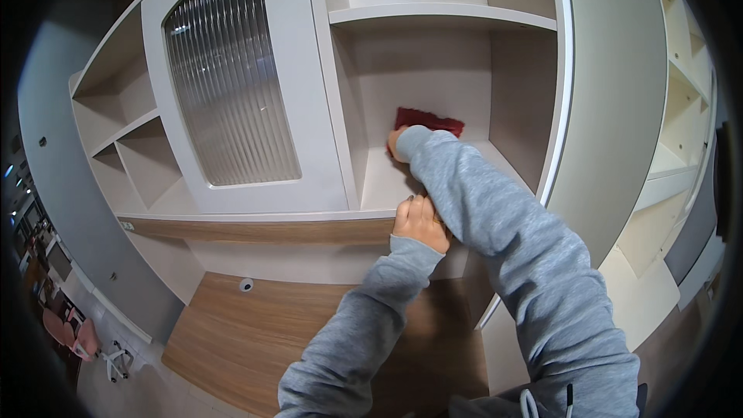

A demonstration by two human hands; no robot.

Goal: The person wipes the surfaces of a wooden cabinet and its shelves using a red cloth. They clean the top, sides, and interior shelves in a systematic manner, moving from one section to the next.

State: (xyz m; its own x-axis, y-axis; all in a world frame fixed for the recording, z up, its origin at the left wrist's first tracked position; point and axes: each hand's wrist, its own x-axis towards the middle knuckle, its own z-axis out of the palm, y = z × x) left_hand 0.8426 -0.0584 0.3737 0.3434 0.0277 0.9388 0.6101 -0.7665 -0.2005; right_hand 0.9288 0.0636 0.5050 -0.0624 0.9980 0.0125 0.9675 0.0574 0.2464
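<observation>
My right hand [397,144] reaches deep into an open cubby [426,84] of a white hutch and holds a dark red cloth [432,119]. The cloth spreads against the lower back panel, near where it meets the cubby floor. A grey sleeve covers part of the hand, so some fingers are hidden. Lower down, my left hand [419,222] grips the hutch's front bottom edge [371,214], its fingers curled over the white board. Wood-look trim [261,231] runs just beneath that edge.
Left of the cubby is a white cabinet door [325,145] with a fluted glass pane [232,81]. Below lies a wood-look desktop [261,331] with a round cable grommet [246,284]. A tall pale panel [615,98] stands at right. A pink swivel chair [87,339] is far left.
</observation>
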